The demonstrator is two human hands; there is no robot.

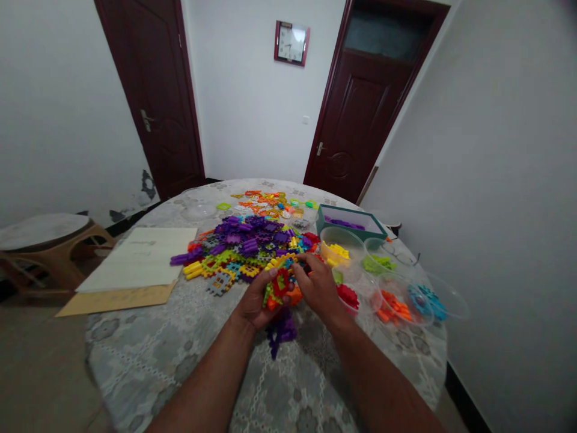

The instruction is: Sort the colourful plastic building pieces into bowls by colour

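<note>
- Blocks [280,281] in red, green and orange sit bunched in the left hand [255,305], above the near part of the table [198,367].
- Left fingers curl around the bunch, thumb near its top.
- Right hand [320,285] is beside the bunch, fingers half bent; whether they pinch a piece, I cannot tell.
- Purple pieces [283,329] lie below the hands.
- Mixed pile [247,237] beyond; clear tubs [345,236] of pieces to the right.

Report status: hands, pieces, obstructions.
Left hand gripping multicolored pieces; right hand at them. Purple pieces on the near side. Mixed pile just beyond hands; no obstruction visible.
</note>
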